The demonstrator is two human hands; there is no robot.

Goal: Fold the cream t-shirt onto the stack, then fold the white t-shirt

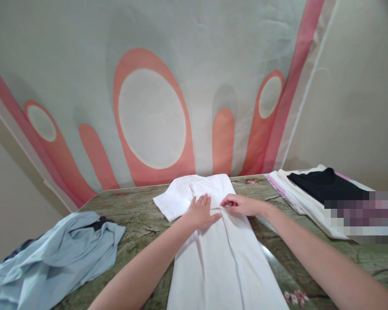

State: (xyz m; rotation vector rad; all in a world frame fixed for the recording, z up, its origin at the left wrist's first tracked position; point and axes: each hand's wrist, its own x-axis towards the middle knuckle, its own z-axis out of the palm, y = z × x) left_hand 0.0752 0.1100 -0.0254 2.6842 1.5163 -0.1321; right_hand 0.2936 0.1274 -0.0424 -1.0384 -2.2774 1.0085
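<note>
A white short-sleeved shirt [213, 267] lies lengthwise down the middle of the table, its right side folded inward. One sleeve sticks out at the far left, and lengthwise creases run toward me. My left hand [201, 213] rests flat on the upper part of the shirt with its fingers stretched out. Just to its right, my right hand [234, 204] has its fingers curled together at the folded edge, pinching the shirt's fabric.
A loose heap of light blue clothing [74, 249] with dark cloth under it lies at the left. Stacked folded garments [304, 202], a black one [330, 185] on top, sit at the right. The wood-patterned table [142, 224] meets a printed backdrop [200, 51] behind.
</note>
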